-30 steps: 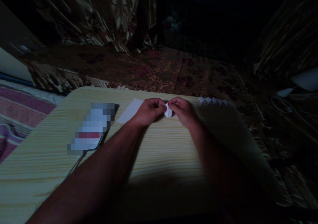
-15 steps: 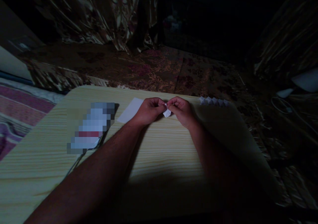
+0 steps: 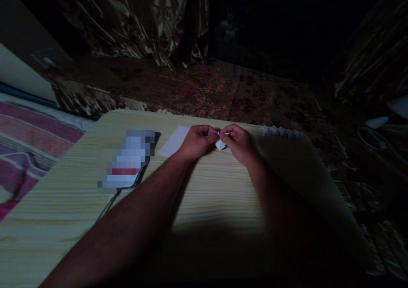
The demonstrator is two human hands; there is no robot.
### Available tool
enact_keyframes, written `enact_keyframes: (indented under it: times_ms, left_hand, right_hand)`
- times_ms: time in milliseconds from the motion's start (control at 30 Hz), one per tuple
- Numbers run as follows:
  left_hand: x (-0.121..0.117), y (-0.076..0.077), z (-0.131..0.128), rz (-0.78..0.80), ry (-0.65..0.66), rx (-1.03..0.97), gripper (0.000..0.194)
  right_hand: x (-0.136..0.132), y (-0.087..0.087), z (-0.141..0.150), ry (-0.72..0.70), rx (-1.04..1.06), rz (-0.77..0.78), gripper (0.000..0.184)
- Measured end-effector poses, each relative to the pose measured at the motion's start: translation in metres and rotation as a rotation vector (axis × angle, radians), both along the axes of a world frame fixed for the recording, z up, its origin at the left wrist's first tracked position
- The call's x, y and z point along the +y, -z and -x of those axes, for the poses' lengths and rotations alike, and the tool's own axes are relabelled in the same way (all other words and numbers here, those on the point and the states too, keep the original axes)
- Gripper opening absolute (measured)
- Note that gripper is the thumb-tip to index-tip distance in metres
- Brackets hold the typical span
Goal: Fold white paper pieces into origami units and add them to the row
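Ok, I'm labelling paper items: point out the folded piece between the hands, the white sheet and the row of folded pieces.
Folded piece (image 3: 220,144), head view: its visible middle.
White sheet (image 3: 174,141), head view: its uncovered middle.
Row of folded pieces (image 3: 282,131), head view: its middle piece.

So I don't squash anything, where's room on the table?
Between the forearms, the table shows bare wood. So does the strip left of the cable. Crowded: the far side, where the sheet, left hand, folded paper, right hand and paper row sit.

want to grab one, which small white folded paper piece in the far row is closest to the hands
The leftmost small white folded paper piece: it sits nearest the right hand, while the others line up farther right.
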State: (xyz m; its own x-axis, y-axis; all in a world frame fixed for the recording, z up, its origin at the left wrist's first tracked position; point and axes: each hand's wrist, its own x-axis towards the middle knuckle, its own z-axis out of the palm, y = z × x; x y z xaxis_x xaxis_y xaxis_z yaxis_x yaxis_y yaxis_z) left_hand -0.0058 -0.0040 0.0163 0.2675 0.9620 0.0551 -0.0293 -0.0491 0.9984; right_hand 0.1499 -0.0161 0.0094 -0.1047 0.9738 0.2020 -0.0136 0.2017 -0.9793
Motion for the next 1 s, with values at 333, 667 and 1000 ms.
enact_keyframes:
  times_ms: [333, 667, 1000]
  left_hand:
    - [-0.0003, -0.0008, -0.0009, 0.023, 0.001, -0.049, 0.016]
    - [-0.0018, -0.0034, -0.0006, 0.025, 0.003, -0.158, 0.019]
    - [0.0001, -0.0014, 0.0017, 0.001, 0.053, -0.149, 0.014]
  right_hand:
    - [0.001, 0.0006, -0.001, -0.001, 0.0, 0.015, 0.022]
    - [-0.0003, -0.0017, -0.0012, -0.033, 0.029, 0.029, 0.024]
    - [-0.0002, -0.0002, -0.002, -0.091, 0.018, 0.057, 0.026]
